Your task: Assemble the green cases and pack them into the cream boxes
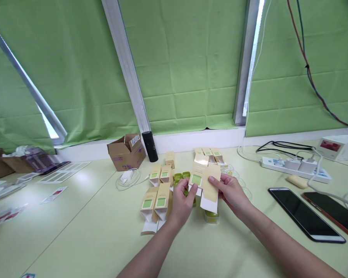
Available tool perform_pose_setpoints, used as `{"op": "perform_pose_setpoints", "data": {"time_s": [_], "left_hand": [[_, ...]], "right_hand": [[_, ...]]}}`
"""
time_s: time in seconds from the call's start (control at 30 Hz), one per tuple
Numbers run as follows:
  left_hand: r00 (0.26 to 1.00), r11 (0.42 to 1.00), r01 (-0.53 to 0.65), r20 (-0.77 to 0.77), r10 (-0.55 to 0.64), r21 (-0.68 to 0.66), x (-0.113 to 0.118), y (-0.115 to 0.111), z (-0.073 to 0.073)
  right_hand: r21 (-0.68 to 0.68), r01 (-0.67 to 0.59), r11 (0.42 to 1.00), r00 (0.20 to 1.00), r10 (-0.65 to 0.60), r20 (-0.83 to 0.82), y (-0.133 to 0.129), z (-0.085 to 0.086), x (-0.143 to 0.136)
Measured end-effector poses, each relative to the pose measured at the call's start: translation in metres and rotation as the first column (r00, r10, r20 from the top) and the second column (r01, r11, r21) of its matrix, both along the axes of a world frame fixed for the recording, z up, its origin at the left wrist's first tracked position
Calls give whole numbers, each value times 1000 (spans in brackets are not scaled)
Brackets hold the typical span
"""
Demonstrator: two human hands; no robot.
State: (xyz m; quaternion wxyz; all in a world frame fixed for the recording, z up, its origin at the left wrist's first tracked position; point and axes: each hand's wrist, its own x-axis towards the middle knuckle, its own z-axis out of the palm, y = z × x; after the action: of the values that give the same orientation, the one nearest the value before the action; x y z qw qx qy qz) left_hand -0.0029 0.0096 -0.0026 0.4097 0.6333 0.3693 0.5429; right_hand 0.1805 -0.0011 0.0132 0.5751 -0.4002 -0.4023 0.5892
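Note:
Between my two hands is a partly unfolded beige paper box (210, 184) with a green square and white inner flaps. My left hand (181, 199) pinches its left edge, thumb on the front. On the other side my right hand (233, 193) grips it, thumb pressed on the panel and fingers behind. Just below the box, a small clear case with green contents (211, 217) rests on the table. Green square containers (182, 175) sit behind my left hand, partly hidden. To the left stand several opened beige boxes (161, 202) with white flaps; more beige boxes (210, 152) stand behind.
A brown carton (126, 152), a black bottle (150, 146) and a coiled white cable with adapter (129, 177) lie left of centre. Clear plastic pieces (240, 179) are behind my right hand. At right are a power strip (295, 168) and two phones (306, 214).

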Motion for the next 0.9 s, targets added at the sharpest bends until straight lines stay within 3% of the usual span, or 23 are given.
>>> {"op": "perform_pose_setpoints", "data": {"time_s": [0.2, 0.27, 0.33, 0.37, 0.43, 0.53, 0.6, 0.73, 0.9], "left_hand": [[999, 999, -43, 7, 43, 9, -1, 7, -8], [994, 992, -112, 5, 112, 60, -2, 9, -10], [968, 948, -244, -16, 252, 203, -5, 10, -7], [942, 896, -311, -25, 335, 317, -8, 10, -3], [875, 715, -385, -17, 484, 584, -13, 9, 6], [786, 378, -325, 25, 618, 867, -22, 6, 19], [739, 235, -264, 40, 673, 935, -25, 4, 24], [703, 119, -176, 40, 710, 977, -26, 2, 28], [698, 59, -85, 17, 716, 995, -25, -3, 29]], "right_hand": [[60, -10, 998, 1000, 9, 14, -1, -1, -1], [93, 10, 996, 1000, -12, 17, -1, -1, 0], [123, 56, 991, 998, -60, 27, 0, 0, 3], [133, 78, 988, 996, -84, 37, 1, 0, 5], [152, 124, 981, 989, -134, 58, 4, 0, 9], [171, 151, 974, 978, -173, 119, 7, -2, 14], [191, 130, 973, 969, -165, 182, 8, -6, 16], [255, 45, 966, 945, -124, 303, 3, -18, 16], [215, 26, 976, 931, -102, 351, -3, -33, 15]]}}
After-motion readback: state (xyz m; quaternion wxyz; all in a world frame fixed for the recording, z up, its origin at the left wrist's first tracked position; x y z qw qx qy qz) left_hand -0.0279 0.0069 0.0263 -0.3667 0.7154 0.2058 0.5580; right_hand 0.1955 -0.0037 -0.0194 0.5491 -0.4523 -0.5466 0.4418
